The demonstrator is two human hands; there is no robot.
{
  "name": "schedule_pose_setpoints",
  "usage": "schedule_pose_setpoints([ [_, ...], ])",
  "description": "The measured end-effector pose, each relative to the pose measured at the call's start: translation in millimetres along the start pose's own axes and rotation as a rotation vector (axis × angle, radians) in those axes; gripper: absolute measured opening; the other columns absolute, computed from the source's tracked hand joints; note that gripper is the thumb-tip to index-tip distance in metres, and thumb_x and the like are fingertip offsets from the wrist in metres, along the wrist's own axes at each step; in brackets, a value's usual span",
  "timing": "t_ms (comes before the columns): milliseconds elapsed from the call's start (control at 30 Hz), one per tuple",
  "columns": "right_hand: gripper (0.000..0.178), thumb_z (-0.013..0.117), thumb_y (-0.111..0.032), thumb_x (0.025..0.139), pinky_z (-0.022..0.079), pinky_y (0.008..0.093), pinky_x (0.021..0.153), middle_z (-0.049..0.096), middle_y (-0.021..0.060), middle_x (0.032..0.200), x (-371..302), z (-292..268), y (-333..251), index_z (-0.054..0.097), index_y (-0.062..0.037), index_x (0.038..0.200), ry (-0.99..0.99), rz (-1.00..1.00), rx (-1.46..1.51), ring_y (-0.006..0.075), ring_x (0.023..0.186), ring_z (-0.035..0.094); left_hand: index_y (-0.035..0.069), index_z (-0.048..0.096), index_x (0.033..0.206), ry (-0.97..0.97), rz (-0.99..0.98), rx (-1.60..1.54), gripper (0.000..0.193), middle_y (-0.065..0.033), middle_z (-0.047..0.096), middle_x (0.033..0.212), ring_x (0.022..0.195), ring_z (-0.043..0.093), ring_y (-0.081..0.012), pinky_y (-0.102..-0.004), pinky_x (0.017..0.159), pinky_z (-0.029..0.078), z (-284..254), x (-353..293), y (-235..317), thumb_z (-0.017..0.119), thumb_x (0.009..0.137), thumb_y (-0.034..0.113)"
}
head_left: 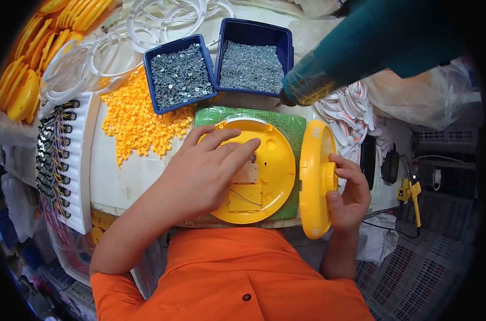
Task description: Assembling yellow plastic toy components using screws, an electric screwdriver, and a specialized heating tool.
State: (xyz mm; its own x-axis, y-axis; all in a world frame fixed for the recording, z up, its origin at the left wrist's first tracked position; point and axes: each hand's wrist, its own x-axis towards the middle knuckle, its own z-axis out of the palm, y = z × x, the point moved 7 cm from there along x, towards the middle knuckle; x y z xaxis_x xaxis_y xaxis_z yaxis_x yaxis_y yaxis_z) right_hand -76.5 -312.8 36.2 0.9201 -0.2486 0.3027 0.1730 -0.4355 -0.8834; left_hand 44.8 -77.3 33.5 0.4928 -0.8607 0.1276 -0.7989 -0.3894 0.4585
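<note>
A round yellow plastic housing (279, 176) lies with its inside up on a green mat (295, 125). My left hand (202, 168) rests over its left half, fingers stretched out across the inside, hiding part of it. Near the housing's lower edge is a rectangular yellow compartment (245, 198) with a thin dark wire across it. My right hand (351, 195) grips a second round yellow part, a cover (310, 182), by its raised central hub. That cover stands tilted on edge just right of the housing.
Two blue bins (158, 101) (224, 32) of small metal parts stand behind the mat. A teal power screwdriver (334, 64) hangs at upper right. Small yellow pieces (141, 115) are heaped at left, beside a white foam rack (82, 160) with wired parts. A soldering iron (415, 200) is at right.
</note>
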Motion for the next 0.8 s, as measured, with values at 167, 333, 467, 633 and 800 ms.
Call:
schedule_pose_setpoints([
  [167, 0.036, 0.076, -0.017, 0.082, 0.044, 0.0404, 0.104, 0.067, 0.0215, 0.125, 4.4, -1.2, -4.2, 0.063, -0.0011, 0.111, 0.001, -0.03, -0.131, 0.0299, 0.114, 0.06, 0.008, 0.053, 0.139, 0.02, 0.037, 0.02, 0.068, -0.0085, 0.064, 0.131, 0.134, 0.051, -0.0289, -0.0519, 0.113, 0.034, -3.8, -6.6, 4.4, 0.065, 0.073, 0.001],
  [333, 0.036, 0.076, -0.017, 0.082, 0.046, 0.0403, 0.101, 0.067, 0.0211, 0.125, 5.2, 0.7, -4.5, 0.063, -0.001, 0.111, -0.003, -0.041, -0.137, 0.0301, 0.114, 0.061, 0.009, 0.053, 0.14, 0.007, 0.023, 0.027, 0.067, -0.0068, 0.064, 0.131, 0.135, 0.051, -0.0282, -0.0521, 0.114, 0.033, 4.4, -6.4, 2.4, 0.064, 0.074, 0.001],
  [467, 0.035, 0.076, -0.017, 0.081, 0.047, 0.0404, 0.101, 0.067, 0.0211, 0.125, 5.5, 1.8, -4.6, 0.064, -0.0009, 0.111, -0.001, -0.045, -0.133, 0.0301, 0.114, 0.061, 0.008, 0.052, 0.142, 0.004, 0.024, 0.028, 0.07, -0.0079, 0.064, 0.131, 0.134, 0.051, -0.029, -0.0518, 0.114, 0.032, 2.7, -3.9, 1.8, 0.064, 0.074, 0.002],
  [633, 0.035, 0.076, -0.017, 0.082, 0.046, 0.0404, 0.101, 0.067, 0.0211, 0.125, 5.0, 2.1, -4.7, 0.064, -0.0009, 0.11, 0.006, -0.035, -0.127, 0.0301, 0.114, 0.06, 0.007, 0.051, 0.143, 0.023, 0.033, 0.038, 0.071, -0.0096, 0.065, 0.13, 0.133, 0.052, -0.0292, -0.0517, 0.114, 0.032, -0.2, -2.7, -0.9, 0.065, 0.073, 0.003],
  [800, 0.035, 0.076, -0.016, 0.082, 0.045, 0.0401, 0.103, 0.066, 0.021, 0.126, 5.3, 1.4, -2.6, 0.063, -0.0007, 0.111, 0.011, -0.04, -0.133, 0.0301, 0.115, 0.06, 0.006, 0.057, 0.135, 0.134, 0.023, -0.056, 0.065, -0.0126, 0.066, 0.123, 0.128, 0.054, -0.0328, -0.0486, 0.107, 0.039, -17.5, -8.9, -0.4, 0.063, 0.07, -0.004],
])
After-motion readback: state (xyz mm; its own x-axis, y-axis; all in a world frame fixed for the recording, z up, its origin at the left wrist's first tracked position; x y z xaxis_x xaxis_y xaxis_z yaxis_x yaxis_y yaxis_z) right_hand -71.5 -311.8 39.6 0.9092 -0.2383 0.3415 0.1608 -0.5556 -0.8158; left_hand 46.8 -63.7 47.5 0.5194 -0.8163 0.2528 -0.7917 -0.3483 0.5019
